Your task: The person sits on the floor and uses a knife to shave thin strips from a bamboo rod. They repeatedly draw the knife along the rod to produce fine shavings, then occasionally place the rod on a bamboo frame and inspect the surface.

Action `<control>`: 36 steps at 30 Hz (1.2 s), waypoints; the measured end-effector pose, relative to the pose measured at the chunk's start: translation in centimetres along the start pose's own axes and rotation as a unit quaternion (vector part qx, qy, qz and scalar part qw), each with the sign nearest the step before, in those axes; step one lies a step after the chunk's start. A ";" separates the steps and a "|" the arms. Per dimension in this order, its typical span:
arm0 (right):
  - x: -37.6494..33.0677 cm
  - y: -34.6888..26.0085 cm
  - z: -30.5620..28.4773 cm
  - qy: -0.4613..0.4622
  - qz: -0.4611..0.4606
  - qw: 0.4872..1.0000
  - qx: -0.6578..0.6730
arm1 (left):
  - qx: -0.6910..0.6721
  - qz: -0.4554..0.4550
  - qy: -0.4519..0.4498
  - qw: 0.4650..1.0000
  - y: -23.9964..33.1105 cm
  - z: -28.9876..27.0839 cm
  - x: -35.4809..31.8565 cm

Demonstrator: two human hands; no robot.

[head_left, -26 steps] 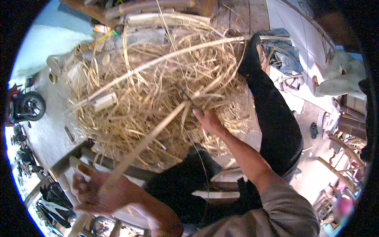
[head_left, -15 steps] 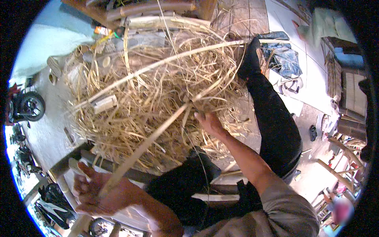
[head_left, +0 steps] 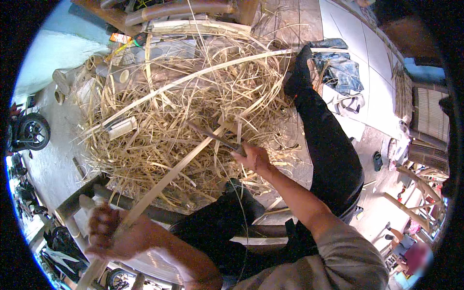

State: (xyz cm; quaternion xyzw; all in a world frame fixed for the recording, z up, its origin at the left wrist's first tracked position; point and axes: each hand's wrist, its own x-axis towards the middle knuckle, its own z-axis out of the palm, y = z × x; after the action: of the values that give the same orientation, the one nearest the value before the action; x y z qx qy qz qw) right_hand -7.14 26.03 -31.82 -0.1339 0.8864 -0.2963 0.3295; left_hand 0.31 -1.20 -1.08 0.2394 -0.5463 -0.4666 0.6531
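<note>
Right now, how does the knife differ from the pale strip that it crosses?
Colour: the knife is dark, while the strip is pale straw-coloured.
Length: the knife looks much shorter than the strip.
Slant: the knife points up and left from the right hand, while the strip slopes down and left to the left hand.
Shared: the knife and the strip are both slender.
</note>
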 end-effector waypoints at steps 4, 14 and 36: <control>-0.9 2.2 0.8 0.028 0.104 0.994 0.014 | 0.030 -0.060 0.005 0.998 0.1 1.1 -0.4; -6.6 -4.8 -4.0 0.190 -0.166 0.967 0.031 | 0.079 -0.065 0.129 0.986 6.4 1.3 1.4; -26.6 -13.2 -13.9 0.047 -0.082 0.838 0.537 | 0.028 -0.313 0.092 0.945 15.4 -3.1 -5.3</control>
State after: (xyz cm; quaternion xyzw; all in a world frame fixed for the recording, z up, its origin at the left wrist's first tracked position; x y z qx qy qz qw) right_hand 4.01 33.23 -1.89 0.0056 0.5884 -0.7577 0.2824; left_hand 8.79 9.72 8.14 0.4586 -0.3941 -0.6082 0.5143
